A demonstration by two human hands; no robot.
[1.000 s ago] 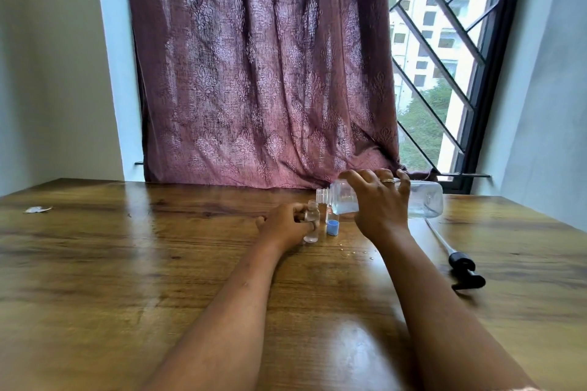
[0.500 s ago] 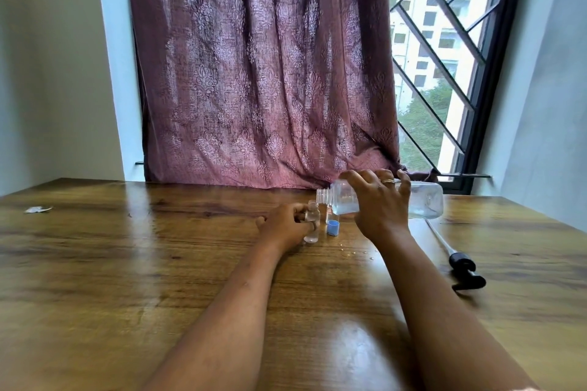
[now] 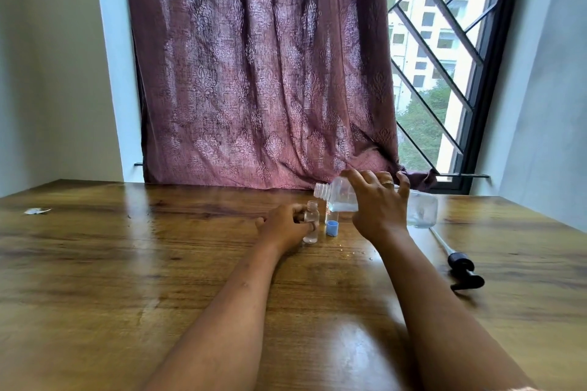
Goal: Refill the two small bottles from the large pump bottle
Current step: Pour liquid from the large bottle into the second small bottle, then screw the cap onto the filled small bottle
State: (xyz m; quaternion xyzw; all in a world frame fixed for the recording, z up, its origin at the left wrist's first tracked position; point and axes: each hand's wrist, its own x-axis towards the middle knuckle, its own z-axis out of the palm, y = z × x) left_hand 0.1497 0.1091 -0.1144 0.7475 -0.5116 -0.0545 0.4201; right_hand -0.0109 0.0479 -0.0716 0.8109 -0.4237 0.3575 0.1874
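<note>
Left hand (image 3: 284, 225) grips small bottle (image 3: 311, 221) upright on surface (image 3: 127, 263). Right hand (image 3: 378, 206) wraps large bottle (image 3: 425, 209), tipped sideways. No readable labels.

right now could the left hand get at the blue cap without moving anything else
Probably not freely. The left hand is wrapped around a small bottle, which stands between it and the blue cap. It would likely have to let go first.
</note>
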